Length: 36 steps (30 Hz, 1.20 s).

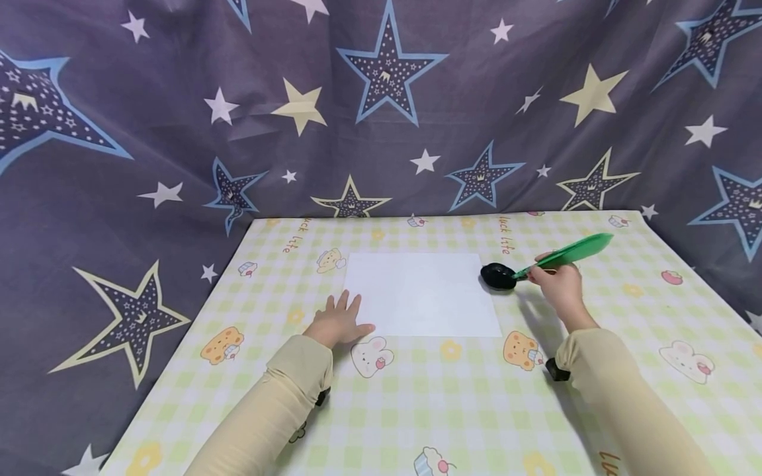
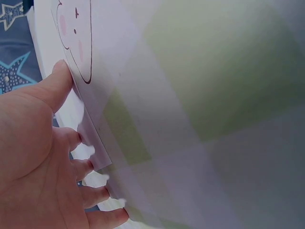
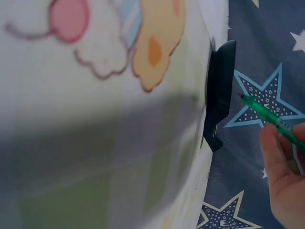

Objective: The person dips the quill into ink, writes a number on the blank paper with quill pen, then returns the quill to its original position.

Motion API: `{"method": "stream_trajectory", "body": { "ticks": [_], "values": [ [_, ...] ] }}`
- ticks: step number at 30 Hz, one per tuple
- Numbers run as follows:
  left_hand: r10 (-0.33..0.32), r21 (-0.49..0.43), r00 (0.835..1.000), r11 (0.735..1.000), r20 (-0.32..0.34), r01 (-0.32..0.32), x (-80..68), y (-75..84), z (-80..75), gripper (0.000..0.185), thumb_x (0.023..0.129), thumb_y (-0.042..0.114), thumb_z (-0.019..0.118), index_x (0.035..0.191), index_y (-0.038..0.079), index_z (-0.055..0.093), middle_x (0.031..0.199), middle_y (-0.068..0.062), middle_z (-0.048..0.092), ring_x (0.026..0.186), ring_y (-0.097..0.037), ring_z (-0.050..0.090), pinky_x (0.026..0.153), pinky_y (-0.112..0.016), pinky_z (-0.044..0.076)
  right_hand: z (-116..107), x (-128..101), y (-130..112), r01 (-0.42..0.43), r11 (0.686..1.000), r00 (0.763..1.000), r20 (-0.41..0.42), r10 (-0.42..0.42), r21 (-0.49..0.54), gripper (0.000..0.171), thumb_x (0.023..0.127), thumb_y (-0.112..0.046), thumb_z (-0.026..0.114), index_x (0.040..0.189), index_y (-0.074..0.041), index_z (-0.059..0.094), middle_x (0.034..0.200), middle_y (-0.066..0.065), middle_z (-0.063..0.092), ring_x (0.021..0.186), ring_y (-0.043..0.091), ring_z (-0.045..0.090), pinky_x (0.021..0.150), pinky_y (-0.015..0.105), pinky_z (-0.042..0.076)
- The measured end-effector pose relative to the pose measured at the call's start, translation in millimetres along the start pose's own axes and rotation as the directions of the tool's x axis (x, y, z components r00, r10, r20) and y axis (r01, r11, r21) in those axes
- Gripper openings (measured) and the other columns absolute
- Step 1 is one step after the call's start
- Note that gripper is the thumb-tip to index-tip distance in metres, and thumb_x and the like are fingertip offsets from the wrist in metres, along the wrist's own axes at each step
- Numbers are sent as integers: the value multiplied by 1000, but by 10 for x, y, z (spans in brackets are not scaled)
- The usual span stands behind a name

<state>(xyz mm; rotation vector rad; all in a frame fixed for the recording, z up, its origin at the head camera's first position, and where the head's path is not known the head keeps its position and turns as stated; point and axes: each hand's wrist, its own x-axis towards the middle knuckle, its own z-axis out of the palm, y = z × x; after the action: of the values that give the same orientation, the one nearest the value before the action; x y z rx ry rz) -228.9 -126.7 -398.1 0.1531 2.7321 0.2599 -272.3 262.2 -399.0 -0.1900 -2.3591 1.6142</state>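
Your right hand pinches the green feather pen, its tip at the black ink pot just right of the white paper. Your left hand lies flat, fingers spread, touching the paper's lower-left corner on the checked table cover.

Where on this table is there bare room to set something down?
Bare cloth spans the near table between the two sleeves, and the back strip behind the white paper. Crowded: the paper's right edge, where the right hand holds the green feather pen at the black holder.
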Motion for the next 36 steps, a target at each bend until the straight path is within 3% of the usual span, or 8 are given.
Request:
{"method": "stream_trajectory", "body": {
  "ticks": [3,7,17,29,36],
  "values": [
    [1,2,1000,1000,0,-1,-2,1,-4,73,93,49,45,147,7,19,151,-19,8,134,-44,5,103,-60,16,-2,-72,-117,40,982,999,7,-39,-182,26,84,-4,53,108,4,58,90,19,66,65,-3,56,64,15,48],
    [3,2,1000,1000,-1,-3,-2,3,-6,73,93,49,45,147,7,20,151,-19,8,134,-44,5,103,-60,16,-1,-94,-142,81,959,997,34,-74,-272,26,85,-4,54,109,5,57,93,22,65,70,6,59,63,16,45],
    [8,-7,1000,1000,-1,-8,1,0,-4,74,92,50,45,147,7,19,151,-19,7,134,-44,4,103,-60,15,34,-70,-85,100,956,994,66,-85,-277,27,84,-3,52,109,7,56,95,25,63,83,30,63,62,17,46],
    [1,-1,1000,1000,3,-1,-5,6,-10,73,93,49,45,147,7,20,151,-19,7,134,-44,5,103,-60,15,36,-72,-78,113,955,993,72,-96,-275,28,84,-3,52,109,8,56,95,26,62,83,32,63,62,17,47],
    [-1,5,1000,1000,10,1,-10,17,-17,73,93,49,45,147,7,19,151,-19,7,134,-44,5,103,-60,16,11,-76,-140,95,961,995,60,-83,-259,25,84,-2,52,107,6,56,94,24,63,79,25,63,63,17,48]
  ]
}}
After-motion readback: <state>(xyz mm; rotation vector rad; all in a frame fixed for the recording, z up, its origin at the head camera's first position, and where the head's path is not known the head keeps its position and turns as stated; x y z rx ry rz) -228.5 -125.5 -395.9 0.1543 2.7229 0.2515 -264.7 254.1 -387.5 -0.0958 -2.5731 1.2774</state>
